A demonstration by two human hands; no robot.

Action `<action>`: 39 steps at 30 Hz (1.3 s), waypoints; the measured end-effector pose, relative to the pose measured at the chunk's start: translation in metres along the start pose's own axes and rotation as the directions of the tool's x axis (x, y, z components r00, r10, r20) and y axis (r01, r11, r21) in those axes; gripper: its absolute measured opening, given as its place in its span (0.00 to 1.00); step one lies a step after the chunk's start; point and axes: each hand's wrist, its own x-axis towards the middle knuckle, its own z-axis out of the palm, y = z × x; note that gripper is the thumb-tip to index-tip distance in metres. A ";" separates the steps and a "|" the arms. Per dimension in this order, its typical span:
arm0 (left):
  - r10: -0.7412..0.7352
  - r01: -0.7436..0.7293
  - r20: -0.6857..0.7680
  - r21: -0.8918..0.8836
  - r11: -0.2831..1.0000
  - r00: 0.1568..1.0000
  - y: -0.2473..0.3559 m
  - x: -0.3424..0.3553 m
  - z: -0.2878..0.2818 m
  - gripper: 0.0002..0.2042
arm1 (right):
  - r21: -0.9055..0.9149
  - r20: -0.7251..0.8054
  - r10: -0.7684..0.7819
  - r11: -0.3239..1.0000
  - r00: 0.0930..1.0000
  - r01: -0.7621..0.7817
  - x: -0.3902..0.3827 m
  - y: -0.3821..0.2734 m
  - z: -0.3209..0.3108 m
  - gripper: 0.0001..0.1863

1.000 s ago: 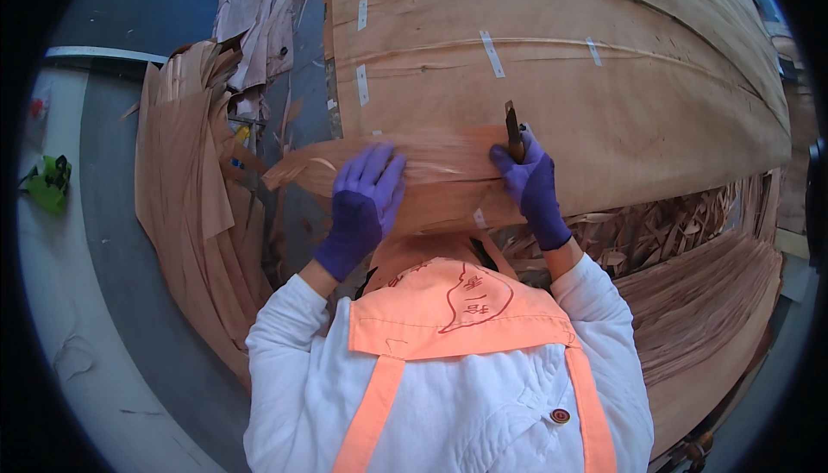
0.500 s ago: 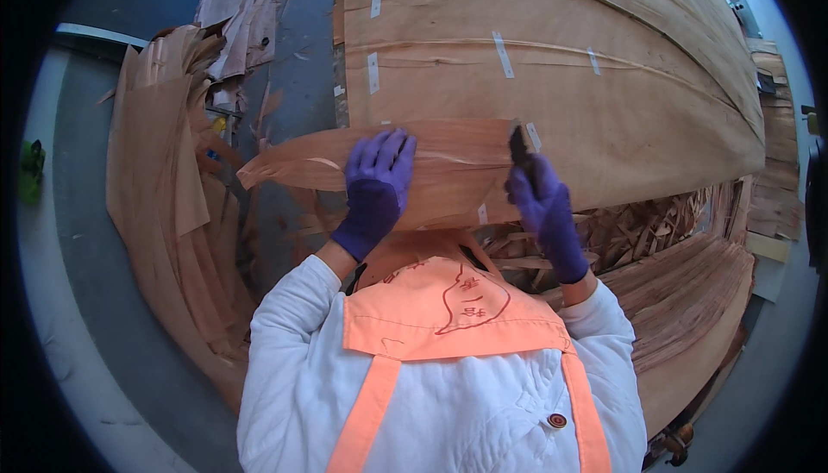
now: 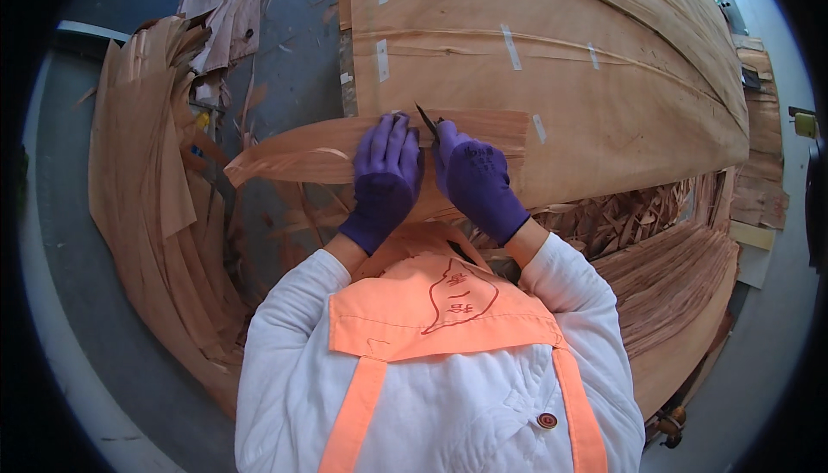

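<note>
A long reddish veneer strip [image 3: 295,156] with a curled, ragged left end lies across the front of a broad tan veneer sheet [image 3: 552,85] marked with short white tape pieces. My left hand [image 3: 387,167], in a purple glove, rests on the strip with its fingers stretched out. Close at its right, my right hand [image 3: 475,181], gloved alike, grips a dark knife [image 3: 425,117], its blade pointing up and leftward beside the left fingertips. The knife's handle is mostly hidden in the hand.
Loose veneer bundles [image 3: 142,180] lie at the left, with pale crumpled scraps [image 3: 226,16] behind them. Shredded offcuts [image 3: 621,210] and a stack of veneer [image 3: 664,300] sit at the right below the sheet. More strips [image 3: 763,145] line the far right.
My right hand, with the knife, has moved left from the strip's right end to beside my left hand, the blade now tilting leftward. My left hand has risen slightly in view.
</note>
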 end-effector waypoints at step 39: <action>-0.092 0.092 0.059 0.006 0.996 0.994 0.043 0.007 0.014 0.18 | -0.220 0.378 -0.572 0.708 0.728 0.671 0.042 0.114 -0.054 0.06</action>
